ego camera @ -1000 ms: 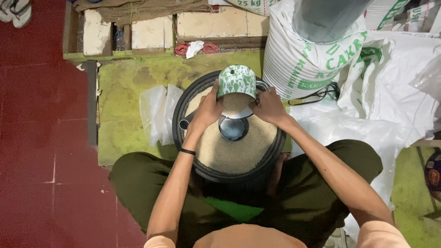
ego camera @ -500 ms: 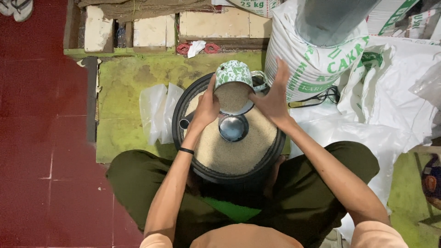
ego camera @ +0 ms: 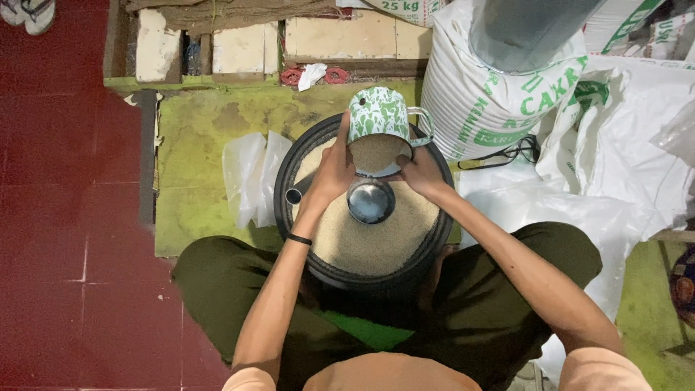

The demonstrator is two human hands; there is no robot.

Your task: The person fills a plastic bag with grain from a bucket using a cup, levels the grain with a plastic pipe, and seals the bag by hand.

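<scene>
Head view, looking straight down at my 2 hands over a black round basin [ego camera: 304,156] full of pale grain [ego camera: 362,242]. Left hand [ego camera: 331,174] is wrapped on the left wall of a green-and-white enamel mug [ego camera: 378,116], fingers curled and gripping it. Right hand [ego camera: 422,174] sits at the mug's lower right rim, fingers bent against it; I can't tell whether it clamps or just steadies.

Mug is tipped, mouth facing toward me and down, long axis running from far edge of basin toward my body. It's heaped with grain, its handle sticking out to the right, past my right fingers. Directly under the mug mouth, touching the grain bed, sits a small shiny metal cup [ego camera: 371,200], upright, between both wrists. Both hands about equally near it; left carries the mug.

Clear plastic bags [ego camera: 250,174] lie just left of basin; white printed sacks [ego camera: 492,101] stand to the right.
</scene>
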